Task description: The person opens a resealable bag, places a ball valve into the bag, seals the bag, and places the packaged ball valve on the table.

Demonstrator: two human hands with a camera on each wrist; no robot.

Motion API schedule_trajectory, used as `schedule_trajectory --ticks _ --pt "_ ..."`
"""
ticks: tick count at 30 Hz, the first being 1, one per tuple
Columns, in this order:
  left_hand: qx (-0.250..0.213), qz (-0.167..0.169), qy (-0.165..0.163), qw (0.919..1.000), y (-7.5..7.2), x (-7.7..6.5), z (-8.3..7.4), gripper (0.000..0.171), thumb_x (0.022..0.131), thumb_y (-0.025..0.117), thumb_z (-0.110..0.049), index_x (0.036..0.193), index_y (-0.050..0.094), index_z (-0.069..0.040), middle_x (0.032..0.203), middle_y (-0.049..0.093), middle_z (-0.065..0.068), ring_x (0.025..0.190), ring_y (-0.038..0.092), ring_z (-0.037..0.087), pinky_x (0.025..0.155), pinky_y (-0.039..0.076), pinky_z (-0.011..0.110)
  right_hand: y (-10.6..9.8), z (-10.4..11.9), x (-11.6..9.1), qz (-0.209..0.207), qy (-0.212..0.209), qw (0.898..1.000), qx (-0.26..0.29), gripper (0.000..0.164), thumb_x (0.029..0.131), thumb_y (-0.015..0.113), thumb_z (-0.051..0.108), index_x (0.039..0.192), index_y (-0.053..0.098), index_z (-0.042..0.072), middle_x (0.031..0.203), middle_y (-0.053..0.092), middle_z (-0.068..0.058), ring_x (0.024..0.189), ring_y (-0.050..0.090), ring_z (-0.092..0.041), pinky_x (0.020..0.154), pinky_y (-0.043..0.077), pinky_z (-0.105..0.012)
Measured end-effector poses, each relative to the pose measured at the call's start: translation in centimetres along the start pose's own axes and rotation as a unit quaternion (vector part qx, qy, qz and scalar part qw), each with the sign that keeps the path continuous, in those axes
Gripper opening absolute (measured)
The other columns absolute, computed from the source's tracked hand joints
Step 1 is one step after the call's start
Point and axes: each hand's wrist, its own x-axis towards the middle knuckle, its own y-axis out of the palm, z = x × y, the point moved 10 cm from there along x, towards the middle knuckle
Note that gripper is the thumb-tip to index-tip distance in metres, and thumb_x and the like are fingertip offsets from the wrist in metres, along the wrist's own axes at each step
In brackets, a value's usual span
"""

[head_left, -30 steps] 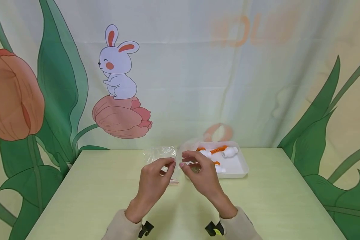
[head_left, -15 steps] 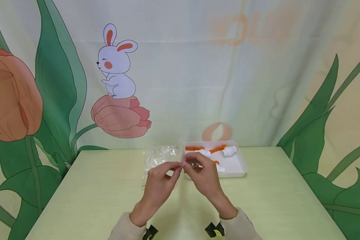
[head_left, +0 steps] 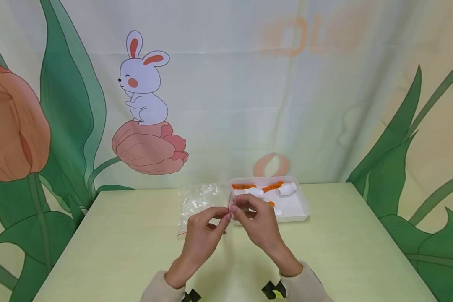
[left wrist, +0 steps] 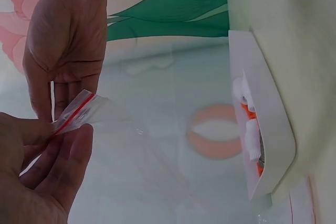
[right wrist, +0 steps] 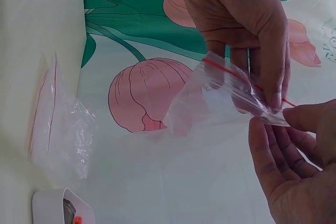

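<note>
Over the bench (head_left: 339, 243), in the head view, I have the left hand (head_left: 201, 233) and right hand (head_left: 262, 224) meeting; a tray (head_left: 294, 205) sits between two and three o'clock from them, a resting bag (head_left: 204, 201) at ten. In my left wrist view, both hands' fingers pinch one clear bag (left wrist: 86, 107) near its red strip (left wrist: 75, 114). In my right wrist view, its film spreads toward nine o'clock; uneven pulling could, I judge, make it slip or crease. Counted: two bags, one tray, at least two white pieces (head_left: 287, 189), three orange pieces (head_left: 273, 186), one grey piece (right wrist: 68, 211), half-hidden.
</note>
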Motion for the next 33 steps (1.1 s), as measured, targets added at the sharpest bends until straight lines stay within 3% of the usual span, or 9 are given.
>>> schedule_trajectory --ticks 5,10,15,19,26,33 --pt "-0.022 0.003 -0.032 0.9993 0.3 0.0 0.2 0.01 0.088 0.07 -0.003 0.097 0.074 -0.005 0.091 0.076 0.011 0.065 0.069 0.014 0.051 0.056 0.02 -0.5 0.1 -0.1 -0.002 -0.008 1.0 -0.001 0.012 0.09 0.071 0.013 0.101 0.071 0.009 0.089 0.074 -0.007 0.081 0.072 -0.011 0.073 0.06 -0.024" --pt "-0.025 0.005 -0.056 0.9981 0.6 0.0 0.3 0.009 0.086 0.069 0.004 0.094 0.072 0.003 0.09 0.075 0.017 0.066 0.07 0.026 0.05 0.056 0.023 -1.3 0.0 -0.3 -0.008 -0.002 1.0 -0.007 0.011 0.089 0.071 0.011 0.1 0.071 0.008 0.091 0.073 -0.008 0.082 0.072 -0.013 0.072 0.06 -0.024" --pt "-0.03 0.006 -0.068 0.9972 0.6 -0.1 0.6 0.008 0.088 0.07 -0.001 0.094 0.073 -0.001 0.091 0.075 0.014 0.07 0.071 0.028 0.051 0.057 0.022 -1.9 -0.2 -0.5 -0.004 -0.009 1.0 -0.016 0.012 0.09 0.071 0.012 0.101 0.071 0.008 0.095 0.073 -0.008 0.084 0.072 -0.017 0.072 0.06 -0.024" --pt "-0.03 0.002 -0.058 0.9979 0.3 -0.2 0.7 0.007 0.089 0.07 -0.007 0.095 0.074 -0.006 0.092 0.076 0.008 0.069 0.071 0.023 0.052 0.057 0.021 -2.6 -0.4 -0.7 -0.003 -0.017 1.0 -0.026 0.012 0.09 0.07 0.011 0.102 0.071 0.01 0.096 0.073 -0.007 0.084 0.072 -0.019 0.072 0.059 -0.023" --pt "-0.012 -0.006 -0.029 0.9995 0.1 -0.2 0.6 0.006 0.089 0.07 -0.004 0.094 0.073 -0.003 0.087 0.075 0.008 0.068 0.07 0.018 0.052 0.057 0.02 -3.6 -0.5 -0.8 -0.003 -0.032 0.999 -0.03 0.013 0.09 0.07 0.009 0.103 0.072 0.01 0.097 0.073 -0.007 0.082 0.072 -0.019 0.068 0.06 -0.023" --pt "0.055 -0.027 0.009 0.9981 -0.6 -0.2 0.0 0.01 0.085 0.071 0.002 0.092 0.071 -0.005 0.078 0.072 0.003 0.063 0.066 0.008 0.054 0.055 0.018 -4.4 -0.2 -0.9 -0.008 -0.06 0.997 -0.048 0.016 0.087 0.07 0.0 0.101 0.072 0.007 0.094 0.072 -0.008 0.077 0.071 -0.019 0.062 0.06 -0.024"
